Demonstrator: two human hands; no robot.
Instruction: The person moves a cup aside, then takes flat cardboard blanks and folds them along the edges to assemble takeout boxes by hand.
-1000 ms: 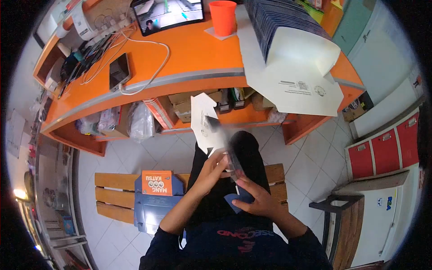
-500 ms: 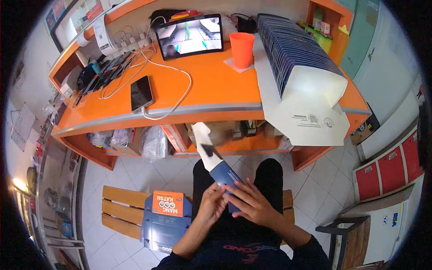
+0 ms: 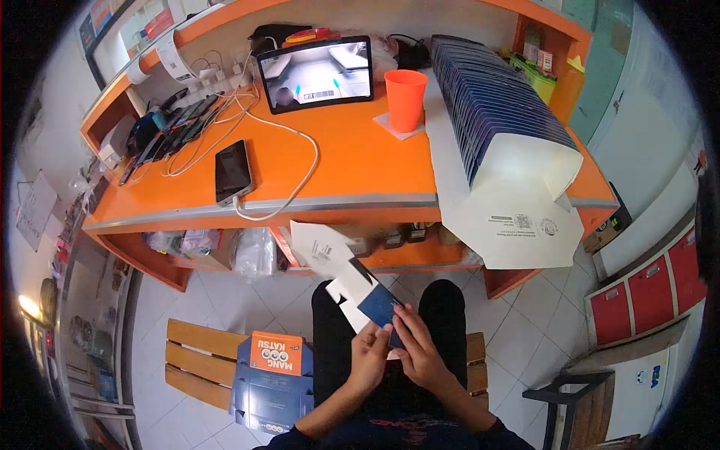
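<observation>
A partly folded cardboard box (image 3: 377, 303), navy blue outside and white inside, is held above my lap. Its white flaps stick out toward the desk, the farthest one bearing small print. My left hand (image 3: 369, 355) pinches its near left edge between thumb and fingers. From the right, my right hand (image 3: 421, 351) grips the same box, fingers along the blue panel and thumb close to the left hand. The hands hide the box's near end. Flat on the bench to my left lies a blue and orange box blank (image 3: 271, 396) printed "MANG KATSU".
On the orange desk (image 3: 337, 157) are a long row of nested box blanks (image 3: 502, 101), an orange cup (image 3: 406, 100), a lit tablet (image 3: 315, 73) and a phone (image 3: 234, 172) on a white cable. A wooden bench (image 3: 199, 349) is under me. Bags and boxes fill the shelf below.
The box has opened from a flat, narrow shape, with more white flaps spread toward the left. My right hand has turned from lying across the panel to gripping its side.
</observation>
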